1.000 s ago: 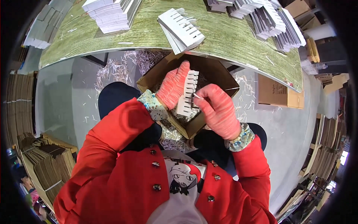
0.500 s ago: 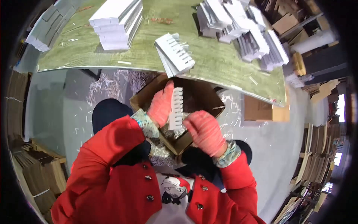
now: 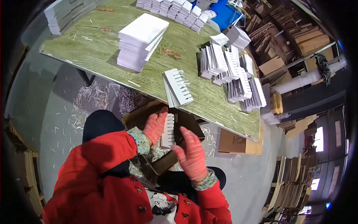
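My left hand (image 3: 154,127), in a reddish-pink glove, is closed on a white notched cardboard piece (image 3: 167,133). The piece stands over an open brown carton (image 3: 165,164), its row of slots facing right. Close by on the right is my right hand (image 3: 193,156), gloved alike, its thumb and fingers apart and nothing in its grip. Just beyond my left hand, a small fanned stack of slotted white pieces (image 3: 178,88) lies at the table edge, overhanging it slightly. White paper scraps (image 3: 156,152) show inside the carton.
On the green table (image 3: 100,48) stand a tall white stack (image 3: 140,41) and several slotted bundles (image 3: 233,71). More white stacks line its far edge. Scrap strips (image 3: 95,95) litter the floor. A closed carton (image 3: 233,142) sits under the table's right end.
My right hand has come away from the notched piece's slotted edge, and its fingers have opened. My left hand keeps its hold. The whole view has turned and shifted toward the right.
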Demonstrator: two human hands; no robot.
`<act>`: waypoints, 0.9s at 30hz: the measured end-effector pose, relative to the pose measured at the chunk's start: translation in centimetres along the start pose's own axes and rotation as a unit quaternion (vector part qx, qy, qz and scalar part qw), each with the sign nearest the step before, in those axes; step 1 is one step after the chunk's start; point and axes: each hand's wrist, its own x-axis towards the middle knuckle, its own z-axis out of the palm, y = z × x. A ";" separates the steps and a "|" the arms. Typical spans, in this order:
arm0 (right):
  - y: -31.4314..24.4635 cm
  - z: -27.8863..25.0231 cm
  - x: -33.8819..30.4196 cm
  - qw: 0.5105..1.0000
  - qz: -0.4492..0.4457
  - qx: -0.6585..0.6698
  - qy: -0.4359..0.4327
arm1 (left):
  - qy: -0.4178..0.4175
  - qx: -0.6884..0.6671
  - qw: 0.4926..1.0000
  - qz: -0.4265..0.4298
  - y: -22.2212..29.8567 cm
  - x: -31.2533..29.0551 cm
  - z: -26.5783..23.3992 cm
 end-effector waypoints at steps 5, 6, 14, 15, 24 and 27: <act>-2.7 1.9 -0.5 0.987 0.097 0.124 -0.044 | -0.010 -0.033 0.999 0.004 1.1 -1.1 -0.8; -3.2 2.1 -0.4 0.987 0.095 0.122 -0.048 | -0.007 -0.037 0.999 0.004 1.4 -1.3 -1.1; -6.2 2.9 0.0 0.989 0.061 0.128 -0.032 | -0.071 -0.078 0.994 0.030 2.8 -2.8 -4.5; -6.3 1.7 0.2 0.957 0.155 0.241 -0.039 | -0.098 -0.082 0.992 0.013 3.7 -3.4 -4.8; -7.7 -2.6 13.1 0.930 0.154 0.331 0.041 | -0.205 -0.017 0.977 -0.061 5.7 -4.6 -8.4; -4.5 -0.2 19.7 0.946 0.156 0.284 0.020 | -0.239 0.026 0.967 -0.085 4.8 -4.4 -8.6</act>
